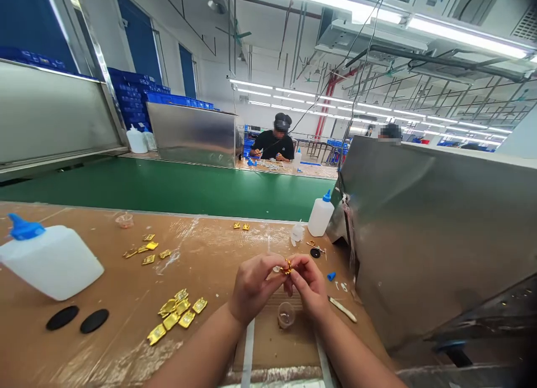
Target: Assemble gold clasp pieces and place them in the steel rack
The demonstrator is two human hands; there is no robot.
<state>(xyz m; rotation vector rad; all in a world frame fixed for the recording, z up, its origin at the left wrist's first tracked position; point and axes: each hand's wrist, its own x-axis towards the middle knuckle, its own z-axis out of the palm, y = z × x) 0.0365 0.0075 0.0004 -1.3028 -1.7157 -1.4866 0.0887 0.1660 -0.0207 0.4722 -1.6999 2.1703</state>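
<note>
A small gold piece [287, 267] is pinched between the fingertips of both hands, above the brown work surface. My left hand [257, 284] closes on it from the left, and my right hand [309, 284] closes on it from the right. The fingers cover part of the piece, so its full shape is hidden. Just below the hands stands a small clear cup [286, 315]. Left of my forearm lies a cluster of gold square pieces [171, 321], with more gold pieces [149, 259] farther back. Two small gold pieces [241, 227] lie near the far edge.
A large white bottle [62, 262] and two black discs [94, 321] are at left. Another bottle [321, 215], a blue cap [331, 276] and a pale-handled tool [343, 309] sit at right, beside a metal panel [428, 237]. Beyond the green belt [188, 187] sits a person [274, 141].
</note>
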